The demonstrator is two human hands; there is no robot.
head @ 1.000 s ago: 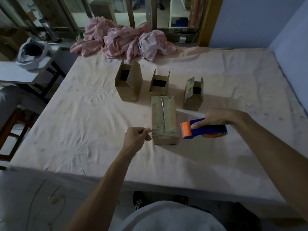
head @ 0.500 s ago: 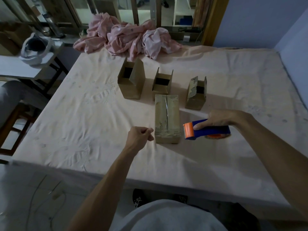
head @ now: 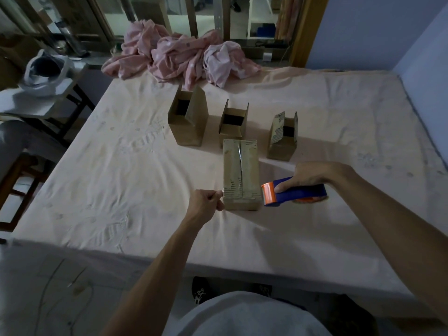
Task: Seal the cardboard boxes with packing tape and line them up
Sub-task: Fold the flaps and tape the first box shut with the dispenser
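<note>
A closed cardboard box (head: 241, 173) lies on the pink sheet, its flaps meeting in a centre seam. My right hand (head: 312, 173) grips a blue tape dispenser (head: 295, 191) with an orange front, held just right of the box's near end. My left hand (head: 206, 204) is curled at the box's near left corner and pinches the clear tape end (head: 221, 192); the strip crosses the near end of the box toward the dispenser. Behind stand three open boxes: a tall one (head: 188, 118), a small one (head: 234, 122) and a torn one (head: 283, 135).
A heap of pink cloth (head: 179, 55) lies at the bed's far edge. A side table (head: 36, 103) with a plastic bag (head: 44, 71) stands at the left, a chair (head: 14, 180) beside it. A blue wall (head: 426, 69) borders the bed (head: 121, 180) on the right.
The view has shifted slightly. My left hand has drawn closer to the box's near left corner; the dispenser stays at the right of the box.
</note>
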